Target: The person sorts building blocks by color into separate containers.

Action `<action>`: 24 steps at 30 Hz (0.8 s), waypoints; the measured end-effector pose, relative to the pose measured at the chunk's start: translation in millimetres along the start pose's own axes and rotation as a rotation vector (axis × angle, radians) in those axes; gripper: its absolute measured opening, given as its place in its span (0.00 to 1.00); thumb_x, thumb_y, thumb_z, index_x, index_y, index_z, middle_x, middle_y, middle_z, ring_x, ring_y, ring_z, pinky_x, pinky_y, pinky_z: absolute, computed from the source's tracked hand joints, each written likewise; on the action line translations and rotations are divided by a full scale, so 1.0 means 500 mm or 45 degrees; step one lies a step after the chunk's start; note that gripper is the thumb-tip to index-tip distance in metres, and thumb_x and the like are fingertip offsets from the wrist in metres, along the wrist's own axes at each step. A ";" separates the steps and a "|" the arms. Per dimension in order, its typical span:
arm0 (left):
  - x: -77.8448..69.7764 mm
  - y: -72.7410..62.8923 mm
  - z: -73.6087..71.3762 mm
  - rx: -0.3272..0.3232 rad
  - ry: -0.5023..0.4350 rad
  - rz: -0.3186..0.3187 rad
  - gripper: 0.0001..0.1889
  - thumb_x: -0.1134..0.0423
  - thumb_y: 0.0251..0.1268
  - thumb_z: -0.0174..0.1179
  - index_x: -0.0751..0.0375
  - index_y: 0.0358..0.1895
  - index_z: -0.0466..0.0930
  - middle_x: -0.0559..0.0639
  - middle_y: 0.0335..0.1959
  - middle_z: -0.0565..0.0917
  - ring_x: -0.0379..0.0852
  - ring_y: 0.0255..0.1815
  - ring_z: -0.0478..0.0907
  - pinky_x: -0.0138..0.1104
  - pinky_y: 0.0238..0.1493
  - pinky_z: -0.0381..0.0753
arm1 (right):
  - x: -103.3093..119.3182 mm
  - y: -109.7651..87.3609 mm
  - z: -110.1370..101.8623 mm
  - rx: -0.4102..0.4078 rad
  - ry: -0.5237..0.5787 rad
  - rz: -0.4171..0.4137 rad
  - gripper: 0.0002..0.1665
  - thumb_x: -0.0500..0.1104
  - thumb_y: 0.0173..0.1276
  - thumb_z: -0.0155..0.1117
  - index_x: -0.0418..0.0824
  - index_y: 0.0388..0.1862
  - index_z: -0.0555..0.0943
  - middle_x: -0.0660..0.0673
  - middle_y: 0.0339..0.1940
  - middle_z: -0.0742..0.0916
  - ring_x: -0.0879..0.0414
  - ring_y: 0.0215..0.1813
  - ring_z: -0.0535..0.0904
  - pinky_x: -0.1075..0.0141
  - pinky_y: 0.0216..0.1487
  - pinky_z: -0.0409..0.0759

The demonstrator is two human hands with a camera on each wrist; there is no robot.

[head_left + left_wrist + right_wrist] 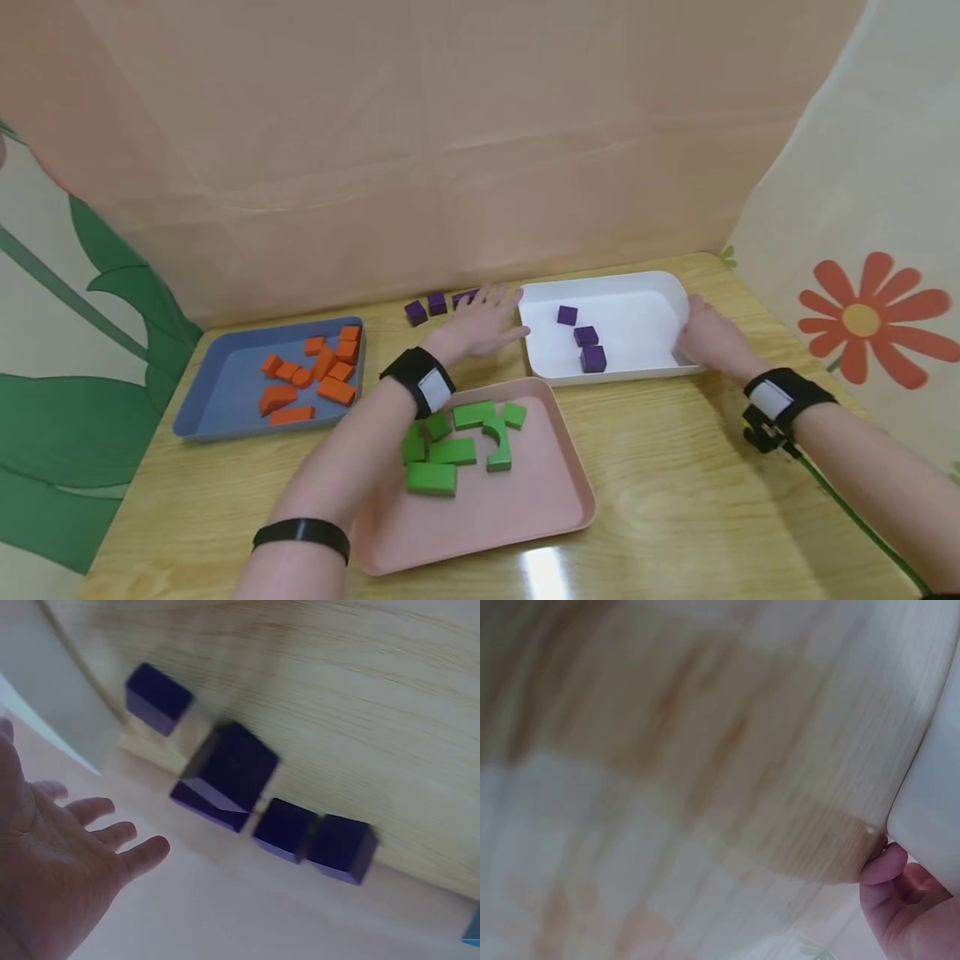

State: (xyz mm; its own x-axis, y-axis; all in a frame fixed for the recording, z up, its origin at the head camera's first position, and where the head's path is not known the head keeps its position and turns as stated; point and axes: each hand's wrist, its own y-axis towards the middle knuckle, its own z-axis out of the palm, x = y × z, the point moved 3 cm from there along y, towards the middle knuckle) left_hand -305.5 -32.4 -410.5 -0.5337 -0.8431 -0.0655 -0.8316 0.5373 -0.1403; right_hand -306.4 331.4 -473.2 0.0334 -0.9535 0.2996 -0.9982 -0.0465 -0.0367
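Fingers spread, my left hand [477,323] hovers beside the left end of the white tray [637,291], overlapping its rim in the head view and holding nothing. Behind it on the table are several purple blocks [416,313], partly hidden by the fingers; the left wrist view shows them as a cluster of dark purple blocks [238,766]. Three purple cubes [593,359] lie inside the white tray. At the tray's right end, my right hand [714,337] grips the wall, its curled fingers [886,864] at the tray's edge in the right wrist view.
A pink tray [551,500] with several green blocks [431,479] stands in front, partly under the left forearm. To the left is a blue tray [232,367] holding several orange blocks [336,390]. A paper-covered wall [420,167] rises behind the table.
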 end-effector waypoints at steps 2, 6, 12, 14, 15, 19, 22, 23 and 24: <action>0.012 -0.006 0.004 0.013 -0.003 -0.003 0.39 0.30 0.58 0.25 0.43 0.70 0.33 0.52 0.71 0.40 0.55 0.69 0.33 0.56 0.62 0.43 | 0.001 0.000 -0.002 -0.009 -0.008 -0.010 0.34 0.37 0.59 0.44 0.17 0.59 0.49 0.20 0.42 0.71 0.40 0.33 0.71 0.50 0.30 0.71; 0.030 -0.020 0.012 0.049 0.000 -0.002 0.40 0.32 0.60 0.28 0.48 0.70 0.35 0.54 0.70 0.42 0.55 0.69 0.34 0.56 0.62 0.43 | 0.001 0.000 -0.001 -0.010 -0.018 -0.018 0.34 0.37 0.60 0.44 0.17 0.58 0.49 0.20 0.42 0.71 0.40 0.34 0.71 0.49 0.32 0.71; 0.043 -0.039 0.014 0.097 0.055 -0.010 0.43 0.29 0.56 0.26 0.53 0.70 0.38 0.53 0.69 0.50 0.55 0.69 0.40 0.52 0.63 0.44 | -0.002 0.001 0.000 -0.010 -0.032 -0.014 0.34 0.37 0.59 0.43 0.17 0.58 0.48 0.20 0.40 0.72 0.41 0.32 0.71 0.51 0.30 0.71; 0.042 -0.043 0.015 0.114 0.060 0.003 0.43 0.30 0.57 0.29 0.53 0.70 0.40 0.53 0.69 0.52 0.55 0.68 0.43 0.52 0.63 0.45 | -0.002 0.001 0.000 -0.004 -0.032 -0.007 0.34 0.37 0.59 0.43 0.17 0.59 0.48 0.21 0.40 0.72 0.41 0.32 0.71 0.52 0.29 0.71; 0.042 -0.045 0.016 0.121 0.064 0.011 0.43 0.30 0.57 0.31 0.54 0.70 0.41 0.53 0.68 0.53 0.55 0.68 0.44 0.52 0.63 0.45 | -0.002 0.001 -0.001 -0.002 -0.030 -0.003 0.34 0.37 0.59 0.43 0.17 0.59 0.48 0.21 0.41 0.72 0.42 0.32 0.70 0.53 0.29 0.70; 0.041 -0.049 0.020 0.131 0.096 0.072 0.37 0.38 0.60 0.44 0.56 0.67 0.55 0.54 0.62 0.65 0.54 0.64 0.56 0.51 0.62 0.51 | -0.001 0.001 0.000 0.007 -0.023 0.001 0.34 0.37 0.59 0.43 0.17 0.59 0.48 0.20 0.42 0.71 0.41 0.33 0.70 0.52 0.30 0.71; 0.040 -0.049 0.021 0.086 0.159 0.130 0.19 0.48 0.61 0.51 0.55 0.50 0.73 0.50 0.45 0.76 0.47 0.50 0.70 0.49 0.60 0.55 | 0.000 0.002 0.000 0.004 -0.020 0.001 0.34 0.36 0.59 0.43 0.17 0.59 0.48 0.20 0.43 0.71 0.41 0.33 0.70 0.51 0.31 0.71; 0.040 -0.048 0.021 0.057 0.181 0.148 0.12 0.52 0.62 0.52 0.55 0.42 0.75 0.47 0.39 0.77 0.44 0.44 0.71 0.48 0.60 0.56 | 0.000 0.002 0.000 0.005 -0.020 0.003 0.34 0.36 0.59 0.43 0.17 0.59 0.48 0.20 0.43 0.71 0.41 0.34 0.70 0.51 0.31 0.71; 0.041 -0.047 0.020 0.026 0.193 0.159 0.08 0.56 0.62 0.52 0.55 0.36 0.76 0.46 0.34 0.77 0.43 0.39 0.72 0.47 0.59 0.58 | 0.000 0.002 0.001 0.007 -0.018 0.008 0.34 0.36 0.59 0.43 0.17 0.59 0.48 0.19 0.44 0.70 0.41 0.34 0.70 0.50 0.32 0.71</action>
State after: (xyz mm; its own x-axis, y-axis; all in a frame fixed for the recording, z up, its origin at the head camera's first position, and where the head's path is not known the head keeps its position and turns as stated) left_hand -295.3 -62.4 -418.4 -0.6505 -0.7566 0.0657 -0.7553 0.6355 -0.1601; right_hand -307.5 331.2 -473.7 0.0276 -0.9578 0.2862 -0.9982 -0.0418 -0.0436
